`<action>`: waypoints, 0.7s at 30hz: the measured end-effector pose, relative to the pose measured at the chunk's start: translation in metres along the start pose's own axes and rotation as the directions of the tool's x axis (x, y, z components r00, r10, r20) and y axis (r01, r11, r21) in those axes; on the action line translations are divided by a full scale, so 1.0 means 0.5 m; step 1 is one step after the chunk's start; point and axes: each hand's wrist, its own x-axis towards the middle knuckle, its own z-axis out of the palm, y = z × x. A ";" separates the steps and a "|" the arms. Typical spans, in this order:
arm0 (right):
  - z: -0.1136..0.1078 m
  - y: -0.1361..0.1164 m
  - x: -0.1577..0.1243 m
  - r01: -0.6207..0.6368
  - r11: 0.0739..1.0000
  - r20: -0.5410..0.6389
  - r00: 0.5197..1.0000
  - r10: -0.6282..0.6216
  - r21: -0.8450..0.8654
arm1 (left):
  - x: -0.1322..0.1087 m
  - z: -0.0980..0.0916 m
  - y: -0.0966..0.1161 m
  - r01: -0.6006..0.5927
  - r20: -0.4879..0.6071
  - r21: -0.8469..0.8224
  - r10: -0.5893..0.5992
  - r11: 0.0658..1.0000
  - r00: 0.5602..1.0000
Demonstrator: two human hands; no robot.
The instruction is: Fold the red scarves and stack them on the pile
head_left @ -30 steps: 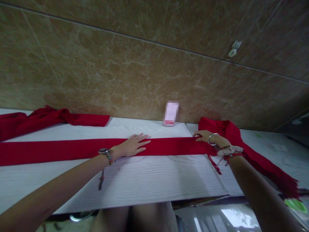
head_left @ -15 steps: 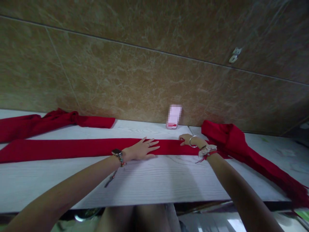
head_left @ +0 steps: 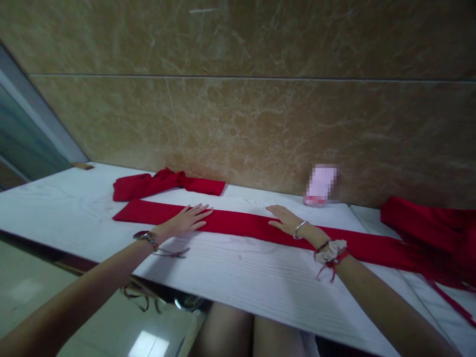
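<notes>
A long red scarf (head_left: 238, 224), folded into a flat band, lies lengthwise along the white table. My left hand (head_left: 186, 219) rests palm down on it toward its left end, fingers spread. Farther right, my right hand (head_left: 286, 220) is over the same band, open with thumb and fingers apart; whether its palm presses the cloth I cannot tell. Neither hand grips anything. At its right end the band runs to dark red fringe, by a heap of red cloth (head_left: 427, 220).
Behind the band's left part lies another crumpled red cloth (head_left: 148, 186). A blurred pink object (head_left: 322, 184) leans on the brown marbled wall (head_left: 241, 124). The white table (head_left: 230, 267) has its front edge just before my legs. A small brown piece (head_left: 82, 166) sits at the far left corner.
My view has turned left. Both hands have moved left along the scarf relative to the pink object. My right hand's fingers, bent at the scarf's far edge before, are now stretched out.
</notes>
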 end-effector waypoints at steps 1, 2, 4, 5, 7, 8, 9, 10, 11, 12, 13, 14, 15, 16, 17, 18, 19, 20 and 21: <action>0.020 -0.015 0.013 0.012 1.000 0.008 1.000 -0.011 -0.016 | -0.015 0.004 -0.023 0.029 -0.004 0.013 -0.029 0.999 1.000; 0.038 -0.025 0.021 0.009 0.999 0.021 1.000 -0.008 -0.041 | -0.031 0.009 -0.051 0.067 -0.013 0.026 -0.066 0.997 0.998; 0.066 -0.031 0.024 -0.012 0.996 0.034 0.999 0.016 -0.089 | -0.069 0.024 -0.116 0.151 -0.039 0.056 -0.149 0.987 0.988; 0.075 -0.028 0.022 -0.026 0.994 0.033 0.999 0.030 -0.102 | -0.089 0.032 -0.149 0.191 -0.060 0.074 -0.186 0.979 0.981; 0.083 -0.019 0.016 -0.054 0.994 0.040 0.997 0.058 -0.099 | -0.125 0.049 -0.208 0.237 -0.097 0.110 -0.227 0.965 0.969; 0.082 -0.013 0.014 -0.063 0.994 0.042 0.997 0.067 -0.087 | -0.139 0.055 -0.230 0.243 -0.111 0.124 -0.230 0.962 0.967; 0.080 -0.008 0.012 -0.065 0.995 0.037 0.997 0.068 -0.070 | -0.149 0.059 -0.247 0.243 -0.119 0.133 -0.228 0.961 0.966; 0.075 -0.002 0.011 -0.061 0.997 0.026 0.998 0.063 -0.050 | -0.154 0.060 -0.258 0.241 -0.121 0.137 -0.226 0.961 0.967; 0.068 0.003 0.010 -0.054 0.998 0.014 0.998 0.054 -0.030 | -0.156 0.057 -0.265 0.243 -0.111 0.135 -0.229 0.961 0.967; 0.060 0.008 0.008 -0.045 0.999 0.004 0.999 0.045 -0.010 | -0.154 0.052 -0.268 0.250 -0.093 0.128 -0.239 0.960 0.967; 0.051 0.013 0.007 -0.041 0.999 0.003 0.999 0.041 0.007 | -0.149 0.043 -0.268 0.260 -0.071 0.119 -0.253 0.958 0.965; 0.041 0.016 0.006 -0.042 0.999 0.012 0.999 0.042 0.020 | -0.142 0.031 -0.267 0.275 -0.047 0.108 -0.271 0.955 0.961; 0.030 0.019 0.006 -0.047 0.998 0.032 0.998 0.046 0.030 | -0.133 0.017 -0.266 0.290 -0.024 0.096 -0.289 0.952 0.957; 0.019 0.021 0.006 -0.052 0.998 0.055 0.997 0.050 0.037 | -0.124 0.002 -0.266 0.305 -0.002 0.084 -0.306 0.949 0.952; 0.009 0.021 0.009 -0.058 0.997 0.082 0.995 0.055 0.043 | -0.115 -0.014 -0.266 0.318 0.021 0.072 -0.321 0.945 0.947; 0.000 0.020 0.013 -0.067 0.997 0.107 0.992 0.061 0.048 | -0.106 -0.029 -0.267 0.327 0.050 0.065 -0.330 0.943 0.943; -0.008 0.018 0.018 -0.079 0.996 0.134 0.988 0.071 0.049 | -0.098 -0.043 -0.269 0.328 0.087 0.062 -0.333 0.943 0.939; -0.014 0.015 0.024 -0.093 0.995 0.160 0.983 0.084 0.047 | -0.091 -0.056 -0.271 0.319 0.120 0.062 -0.325 0.946 0.938; -0.019 0.012 0.031 -0.109 0.993 0.185 0.978 0.100 0.041 | -0.085 -0.067 -0.274 0.301 0.145 0.064 -0.307 0.951 0.941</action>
